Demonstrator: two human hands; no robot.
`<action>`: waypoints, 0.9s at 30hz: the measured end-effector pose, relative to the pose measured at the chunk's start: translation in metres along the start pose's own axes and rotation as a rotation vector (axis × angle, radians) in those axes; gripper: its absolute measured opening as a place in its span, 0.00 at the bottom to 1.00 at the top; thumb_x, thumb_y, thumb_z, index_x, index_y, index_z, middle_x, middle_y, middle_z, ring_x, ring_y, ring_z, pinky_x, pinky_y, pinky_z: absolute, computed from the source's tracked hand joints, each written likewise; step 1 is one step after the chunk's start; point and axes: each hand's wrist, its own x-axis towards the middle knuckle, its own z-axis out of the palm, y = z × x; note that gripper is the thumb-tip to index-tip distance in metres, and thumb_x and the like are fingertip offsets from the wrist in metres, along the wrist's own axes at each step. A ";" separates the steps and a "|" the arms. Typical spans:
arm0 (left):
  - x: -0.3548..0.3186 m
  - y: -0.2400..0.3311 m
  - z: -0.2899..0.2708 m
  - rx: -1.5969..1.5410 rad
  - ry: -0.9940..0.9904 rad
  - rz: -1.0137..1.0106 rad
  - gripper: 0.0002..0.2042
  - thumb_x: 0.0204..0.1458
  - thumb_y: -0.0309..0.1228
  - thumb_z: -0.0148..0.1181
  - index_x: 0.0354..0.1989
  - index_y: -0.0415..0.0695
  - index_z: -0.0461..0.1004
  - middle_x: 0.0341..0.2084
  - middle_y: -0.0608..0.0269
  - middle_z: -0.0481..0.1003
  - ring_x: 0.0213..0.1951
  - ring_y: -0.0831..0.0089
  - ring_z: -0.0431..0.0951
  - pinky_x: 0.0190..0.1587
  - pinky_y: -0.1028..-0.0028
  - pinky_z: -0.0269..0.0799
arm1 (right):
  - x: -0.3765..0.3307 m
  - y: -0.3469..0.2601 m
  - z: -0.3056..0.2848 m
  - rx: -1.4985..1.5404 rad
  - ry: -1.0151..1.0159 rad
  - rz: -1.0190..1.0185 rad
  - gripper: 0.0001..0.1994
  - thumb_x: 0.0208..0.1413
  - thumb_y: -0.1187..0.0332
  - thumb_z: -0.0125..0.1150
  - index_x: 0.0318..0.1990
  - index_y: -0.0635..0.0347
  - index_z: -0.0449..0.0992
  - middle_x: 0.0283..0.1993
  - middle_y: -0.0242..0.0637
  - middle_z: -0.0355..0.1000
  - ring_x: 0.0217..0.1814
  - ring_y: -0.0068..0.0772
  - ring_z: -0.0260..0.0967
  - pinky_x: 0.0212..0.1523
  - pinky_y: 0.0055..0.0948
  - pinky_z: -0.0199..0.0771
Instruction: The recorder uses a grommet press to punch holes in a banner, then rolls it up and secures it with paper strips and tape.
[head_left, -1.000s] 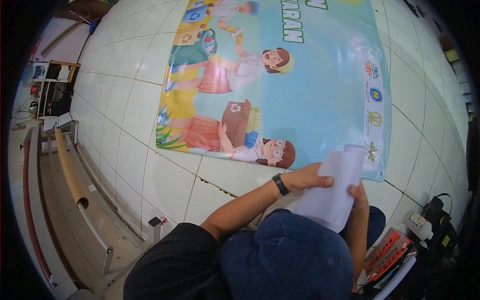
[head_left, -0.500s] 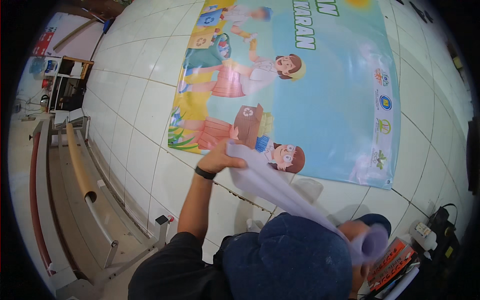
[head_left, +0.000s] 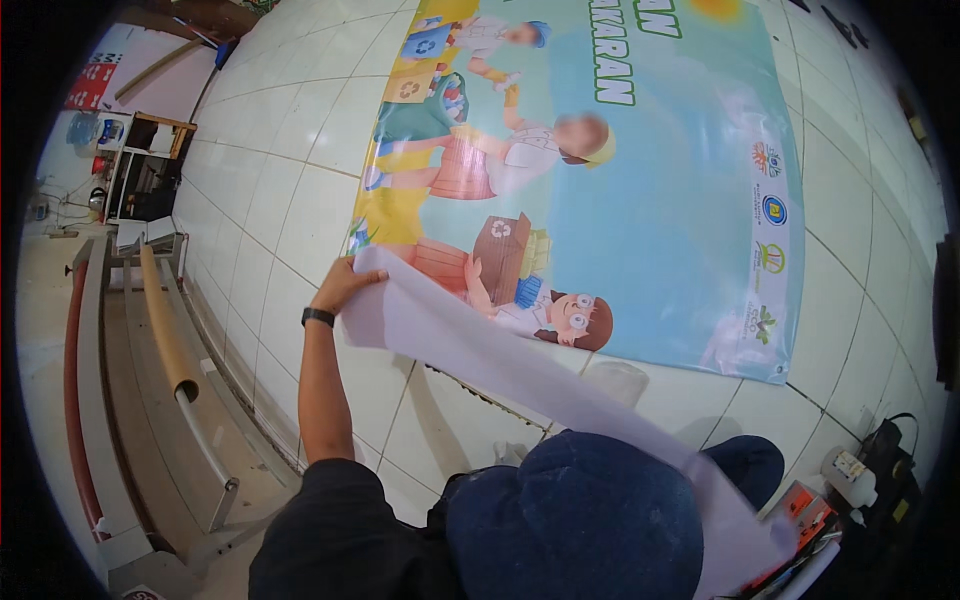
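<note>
My left hand [head_left: 350, 284] is closed on the end of a long, pale lilac strip of sheet material [head_left: 470, 362], thumb on top. The strip slants from there down to the lower right and lies over the near left corner of a large printed banner [head_left: 650, 230]. That banner is flat on the floor, light blue with cartoon figures. My right hand is out of sight; the strip's far end [head_left: 745, 545] and a dark blue cap [head_left: 580, 515] fill the area at the lower right.
On the left stands a metal frame [head_left: 90, 400] carrying a cardboard tube [head_left: 165, 320]. A white bottle [head_left: 850, 475], a black bag [head_left: 890, 480] and an orange box [head_left: 805, 510] are at the lower right. Pale tiles [head_left: 270, 190] cover the floor.
My left hand has moved left and slightly away, drawing the strip over the banner's corner. The strip's rolled right end has opened out and dropped lower; my right hand has gone from sight.
</note>
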 end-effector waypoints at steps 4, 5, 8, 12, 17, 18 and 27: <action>0.037 -0.007 -0.011 0.110 0.243 -0.006 0.29 0.42 0.41 0.75 0.49 0.34 0.74 0.42 0.52 0.78 0.41 0.65 0.80 0.44 0.67 0.76 | 0.036 -0.015 -0.017 -0.122 0.555 -0.090 0.30 0.48 0.65 0.67 0.57 0.69 0.65 0.47 0.43 0.72 0.49 0.33 0.71 0.53 0.30 0.70; 0.045 -0.013 -0.004 0.433 0.568 0.008 0.34 0.44 0.45 0.72 0.54 0.34 0.70 0.48 0.46 0.74 0.49 0.59 0.76 0.49 0.64 0.73 | 0.058 -0.017 -0.034 -0.212 0.673 -0.008 0.31 0.49 0.65 0.67 0.59 0.69 0.64 0.48 0.43 0.72 0.49 0.33 0.70 0.54 0.30 0.69; 0.063 -0.037 0.033 0.777 0.968 0.020 0.40 0.48 0.53 0.66 0.62 0.35 0.62 0.59 0.39 0.65 0.60 0.51 0.66 0.58 0.57 0.65 | 0.116 0.000 -0.074 -0.351 0.695 0.122 0.28 0.48 0.66 0.66 0.56 0.70 0.66 0.47 0.44 0.72 0.49 0.35 0.70 0.53 0.31 0.69; 0.076 -0.067 0.103 0.606 0.768 0.034 0.43 0.55 0.61 0.50 0.69 0.37 0.53 0.68 0.40 0.52 0.70 0.49 0.50 0.68 0.49 0.47 | 0.136 0.027 -0.101 -0.813 0.771 0.182 0.27 0.50 0.65 0.65 0.54 0.71 0.67 0.47 0.49 0.73 0.48 0.40 0.71 0.52 0.33 0.69; 0.074 -0.078 0.120 0.569 0.683 0.021 0.44 0.57 0.63 0.44 0.71 0.39 0.48 0.72 0.45 0.45 0.73 0.51 0.42 0.71 0.51 0.36 | 0.132 0.034 -0.115 -0.883 0.833 0.187 0.26 0.50 0.64 0.64 0.53 0.71 0.67 0.48 0.52 0.73 0.49 0.41 0.71 0.52 0.35 0.69; 0.073 -0.076 0.115 0.581 0.684 0.038 0.44 0.57 0.62 0.44 0.72 0.39 0.48 0.72 0.45 0.45 0.73 0.51 0.42 0.71 0.51 0.36 | 0.132 0.034 -0.116 -0.806 0.868 0.174 0.26 0.49 0.64 0.64 0.53 0.72 0.67 0.48 0.53 0.73 0.49 0.43 0.72 0.52 0.36 0.70; 0.067 -0.080 0.126 0.615 0.723 0.078 0.43 0.57 0.61 0.47 0.71 0.39 0.50 0.71 0.46 0.48 0.72 0.51 0.45 0.71 0.52 0.38 | 0.130 0.035 -0.120 -1.191 1.116 0.294 0.37 0.41 0.64 0.65 0.60 0.71 0.60 0.50 0.59 0.72 0.50 0.57 0.72 0.54 0.42 0.70</action>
